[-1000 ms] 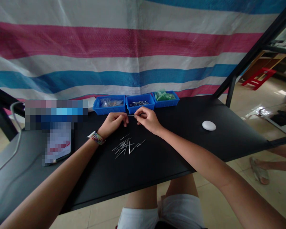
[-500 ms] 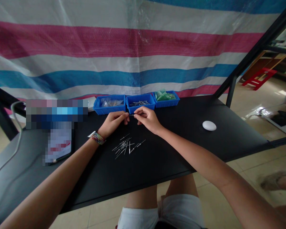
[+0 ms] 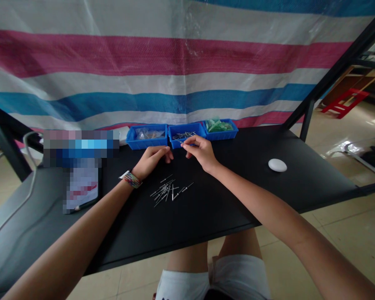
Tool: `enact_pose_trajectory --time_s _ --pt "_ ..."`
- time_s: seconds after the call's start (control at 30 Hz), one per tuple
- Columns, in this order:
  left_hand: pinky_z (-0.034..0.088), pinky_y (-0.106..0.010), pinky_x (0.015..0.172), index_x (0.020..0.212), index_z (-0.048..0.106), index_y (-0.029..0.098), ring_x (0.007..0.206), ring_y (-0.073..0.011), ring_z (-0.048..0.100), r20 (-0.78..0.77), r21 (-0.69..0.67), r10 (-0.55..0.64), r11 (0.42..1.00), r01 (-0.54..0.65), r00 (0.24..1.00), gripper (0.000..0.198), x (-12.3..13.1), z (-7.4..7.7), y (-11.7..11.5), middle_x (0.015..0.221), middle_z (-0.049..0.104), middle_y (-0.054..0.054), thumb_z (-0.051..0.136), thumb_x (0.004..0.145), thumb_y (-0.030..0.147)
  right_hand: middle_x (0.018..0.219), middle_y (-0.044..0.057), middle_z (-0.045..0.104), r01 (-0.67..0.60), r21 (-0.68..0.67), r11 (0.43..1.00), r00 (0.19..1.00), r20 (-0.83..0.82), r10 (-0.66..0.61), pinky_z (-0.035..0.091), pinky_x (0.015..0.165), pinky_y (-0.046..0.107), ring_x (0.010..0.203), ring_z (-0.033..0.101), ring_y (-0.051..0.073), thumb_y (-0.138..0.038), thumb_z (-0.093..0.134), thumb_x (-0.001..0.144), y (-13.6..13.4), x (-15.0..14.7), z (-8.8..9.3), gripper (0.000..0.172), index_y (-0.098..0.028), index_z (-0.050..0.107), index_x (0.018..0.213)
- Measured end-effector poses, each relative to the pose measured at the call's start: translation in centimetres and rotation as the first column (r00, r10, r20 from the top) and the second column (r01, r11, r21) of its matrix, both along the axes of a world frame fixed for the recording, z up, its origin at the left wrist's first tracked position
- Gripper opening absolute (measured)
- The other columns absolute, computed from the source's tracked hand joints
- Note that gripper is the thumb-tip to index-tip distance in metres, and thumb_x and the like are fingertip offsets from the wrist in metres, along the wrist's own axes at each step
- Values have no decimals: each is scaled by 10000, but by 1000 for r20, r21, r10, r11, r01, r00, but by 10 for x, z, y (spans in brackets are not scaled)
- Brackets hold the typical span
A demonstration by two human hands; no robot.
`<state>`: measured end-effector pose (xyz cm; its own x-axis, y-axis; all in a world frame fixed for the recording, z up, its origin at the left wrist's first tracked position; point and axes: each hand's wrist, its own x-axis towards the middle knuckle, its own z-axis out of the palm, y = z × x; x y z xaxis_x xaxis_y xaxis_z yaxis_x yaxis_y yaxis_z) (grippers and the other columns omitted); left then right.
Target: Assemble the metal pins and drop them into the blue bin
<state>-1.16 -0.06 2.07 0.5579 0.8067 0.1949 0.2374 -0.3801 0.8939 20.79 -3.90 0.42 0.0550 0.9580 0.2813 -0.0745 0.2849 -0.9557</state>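
My right hand (image 3: 201,153) pinches a thin silver blind rivet (image 3: 180,142) between thumb and fingertips, at the front rim of the middle blue bin (image 3: 176,144). More rivets (image 3: 184,135) lie inside that bin. My left hand (image 3: 153,160) rests just in front of the bins, its fingers loosely bent and a little apart, with nothing visible in them. On the black table (image 3: 212,204), nearer to me, several loose rivets (image 3: 165,191) lie in a scattered pile.
A left blue bin (image 3: 146,144) holds clear plastic bags; the right blue bin (image 3: 221,135) holds green bags. A white oval object (image 3: 277,165) sits at the right. At the left are a phone (image 3: 84,191), partly blurred, and a white cable (image 3: 31,183). Striped sheeting (image 3: 187,58) hangs behind.
The hands, close together earlier at one small piece, have drawn apart. My right hand has risen toward the middle bin with the rivet; the left fingers have loosened.
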Motion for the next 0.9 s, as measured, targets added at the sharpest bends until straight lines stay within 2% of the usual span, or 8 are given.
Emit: enact_pose_trajectory --time_s 0.1,0.17,0.33,0.47,0.57,0.67,0.77,0.9 --pt "491 -315 751 792 767 146 699 -195 647 9 2 -11 1000 11 1000 505 0 0 0 704 722 -73 543 1011 542 1304 70 755 38 25 999 999 3 -38 536 533 246 541 607 59 -388 764 824 1 8 6 314 -226 744 1092" --pt "495 -317 752 782 764 146 698 -197 646 18 0 -11 1000 11 1000 505 1 0 0 699 720 -72 546 1003 544 1370 72 736 79 57 995 994 69 -83 506 495 248 507 574 50 -373 707 855 1 12 7 273 -233 770 1081" --pt "486 -316 733 769 759 145 694 -198 643 22 -3 -11 1000 11 1000 494 2 -1 1 701 716 -76 550 1001 528 859 4 749 194 109 975 963 168 -210 465 505 233 502 566 83 -227 580 846 -1 12 1 158 -208 732 809" --pt "487 -313 750 784 758 146 703 -195 646 25 6 -20 1000 20 999 483 1 -2 1 709 714 -70 543 1009 515 807 1 706 -48 116 992 951 308 10 499 578 246 600 621 117 -155 575 832 -8 3 -1 162 -192 729 796" --pt "483 -306 737 780 743 149 694 -189 638 25 5 -15 1000 15 1000 497 1 -4 2 705 707 -64 524 1017 527 909 27 738 -264 190 946 848 513 134 539 713 282 761 669 152 -103 645 851 -17 -6 0 161 -187 779 880" --pt "472 -293 703 843 739 149 678 -178 618 30 12 4 1000 -5 1000 462 1 -5 3 690 676 -42 534 1015 526 984 45 768 -426 257 868 713 686 147 545 926 362 957 682 207 -70 734 856 -25 -13 0 177 -203 809 947" --pt "466 -282 694 930 740 152 678 -171 612 21 37 10 999 -10 1000 394 2 -7 3 691 656 -21 569 1002 499 988 50 758 -474 254 843 630 766 124 530 988 386 1041 663 233 -79 782 866 -27 -17 -1 149 -214 819 920" --pt "461 -281 686 929 731 157 675 -170 611 -6 36 13 999 -12 1000 369 2 -8 4 695 654 -18 573 995 484 987 64 724 -431 243 869 630 770 97 533 976 378 1039 656 231 -97 788 886 -25 -18 -4 97 -192 808 888"
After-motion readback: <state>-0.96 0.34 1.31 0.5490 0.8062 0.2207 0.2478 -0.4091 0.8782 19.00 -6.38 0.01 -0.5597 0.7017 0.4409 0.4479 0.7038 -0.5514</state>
